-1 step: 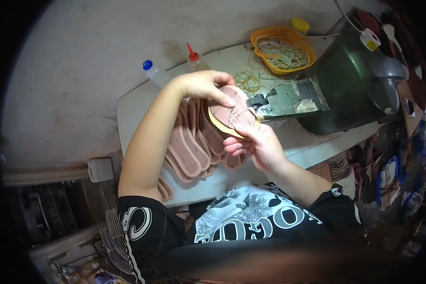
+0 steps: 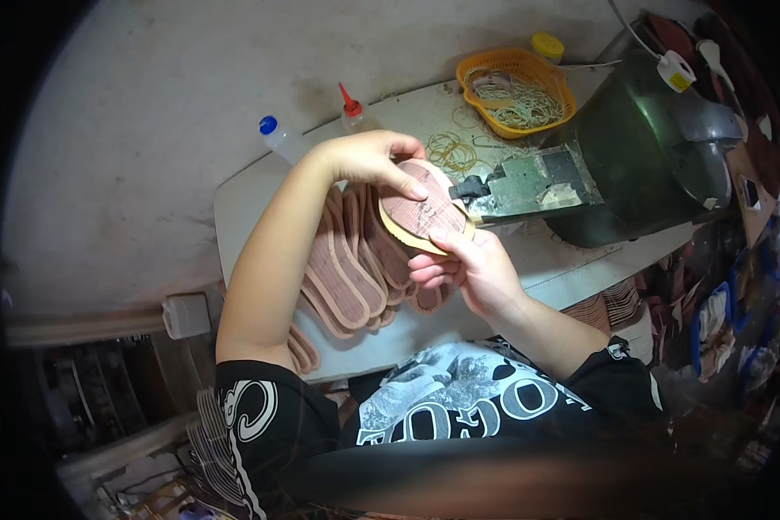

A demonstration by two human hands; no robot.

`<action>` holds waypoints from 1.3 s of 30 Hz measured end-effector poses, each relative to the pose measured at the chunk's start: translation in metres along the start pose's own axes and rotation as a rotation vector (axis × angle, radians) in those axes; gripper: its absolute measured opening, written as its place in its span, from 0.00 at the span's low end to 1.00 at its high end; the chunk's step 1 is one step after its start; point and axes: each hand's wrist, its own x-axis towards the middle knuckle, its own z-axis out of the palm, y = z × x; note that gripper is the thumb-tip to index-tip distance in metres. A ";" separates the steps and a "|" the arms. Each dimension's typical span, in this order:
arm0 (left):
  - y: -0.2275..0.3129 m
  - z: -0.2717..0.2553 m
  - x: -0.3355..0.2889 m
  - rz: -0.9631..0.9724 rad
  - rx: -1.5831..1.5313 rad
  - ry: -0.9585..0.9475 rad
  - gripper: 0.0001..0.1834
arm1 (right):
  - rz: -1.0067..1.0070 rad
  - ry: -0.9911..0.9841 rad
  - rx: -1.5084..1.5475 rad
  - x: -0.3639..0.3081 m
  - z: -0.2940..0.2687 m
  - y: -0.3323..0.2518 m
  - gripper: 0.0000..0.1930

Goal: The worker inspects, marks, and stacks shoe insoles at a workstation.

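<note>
A brown insole (image 2: 416, 208) with a pale rim and a yellow layer along its lower edge is held between my two hands. My left hand (image 2: 381, 163) reaches over its upper left side, thumb on the brown face. Its lower right end is pinched by my right hand (image 2: 472, 264), thumb on top and fingers curled beneath. The insole's right edge sits against or right beside the dark tip of a green machine (image 2: 529, 184); contact cannot be made out. Several more insoles (image 2: 347, 269) lie overlapping on the table under my hands, partly hidden by my left arm.
On the white table (image 2: 251, 204) stand a blue-capped bottle (image 2: 282, 137) and a red-nozzled bottle (image 2: 354, 113). An orange basket (image 2: 516, 130) holds pale bands, with loose bands (image 2: 453, 153) beside it. The machine's large green body (image 2: 646, 143) fills the right. More stacked insoles (image 2: 611, 305) sit near my right elbow.
</note>
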 end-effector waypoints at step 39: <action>0.034 0.115 -0.061 -0.180 -0.467 0.591 0.18 | 0.000 -0.146 -0.264 -0.030 -0.032 0.006 0.14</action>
